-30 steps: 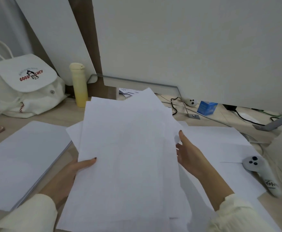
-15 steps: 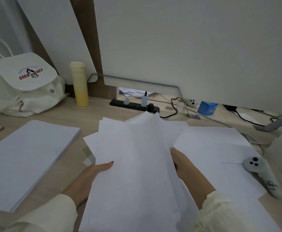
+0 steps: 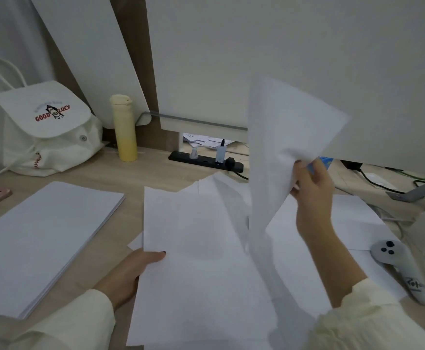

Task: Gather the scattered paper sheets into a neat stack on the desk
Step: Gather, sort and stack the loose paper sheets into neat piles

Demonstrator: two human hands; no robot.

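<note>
Pinching a raised sheet at its edge, the right hand holds it above the loose sheets, which the left hand grips, thumb on top, over the tabletop.

neat stack lies left of loose sheets; bottle and bag behind.

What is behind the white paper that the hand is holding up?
The right hand holds up the white paper sheet. A small blue box peeks out past its edge, and the black power strip reaches it. Anything else behind is covered.
</note>
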